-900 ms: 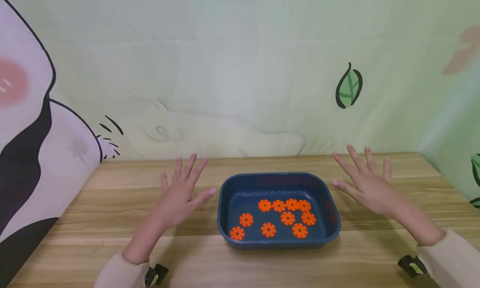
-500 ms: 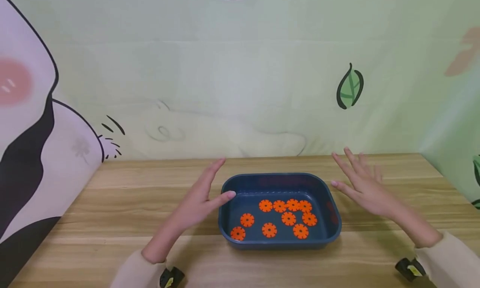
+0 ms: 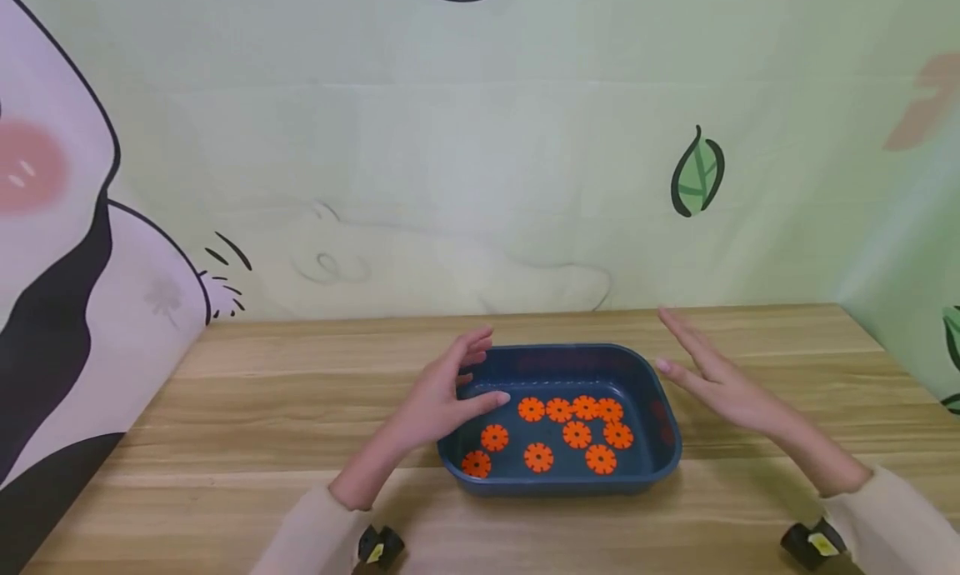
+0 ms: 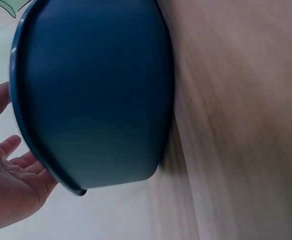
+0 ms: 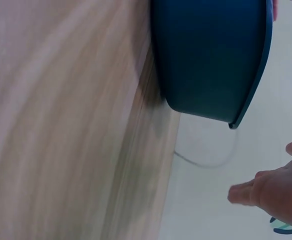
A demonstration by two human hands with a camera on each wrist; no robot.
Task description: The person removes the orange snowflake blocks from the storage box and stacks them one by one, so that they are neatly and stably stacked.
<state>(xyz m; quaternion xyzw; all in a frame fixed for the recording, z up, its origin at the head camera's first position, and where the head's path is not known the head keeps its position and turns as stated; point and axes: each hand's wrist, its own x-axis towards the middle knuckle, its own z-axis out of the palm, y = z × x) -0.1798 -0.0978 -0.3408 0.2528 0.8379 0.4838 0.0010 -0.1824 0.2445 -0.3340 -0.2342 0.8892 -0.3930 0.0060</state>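
**Left hand [image 3: 438, 396] over the blue tub [image 3: 562, 486], right hand [image 3: 723, 383] beside it**

The tub sits flat on the wooden table [image 3: 187, 442], about midway between the table's left and right edges and in front of its back edge. Ten orange discs [image 3: 538, 449] lie on the tub's floor. They are round, with little notches and a hole in the middle. Four make a row toward the tub's back edge, and the two at the right end of that row touch or overlap. Two more lie just in front of them. One is near the front edge on the right, and one is near the middle of the front edge. The last two are on the left, one close to the front left corner.

The left hand is over the tub's left edge and back left corner. Its fingers bend a little, and the thumb is apart from them. I cannot tell if it touches the rim. The right hand is just past the tub's right edge, with a gap between. Its fingers look straight and its thumb sticks out, apart from them.

Both arms have pale sleeves [image 3: 318, 529], with a small black gadget [image 3: 380, 547] by each wrist. Behind the table's back edge hangs a pale green cloth [image 3: 487, 167] with a leaf [image 3: 701, 175] and a big cartoon animal [image 3: 153, 250].
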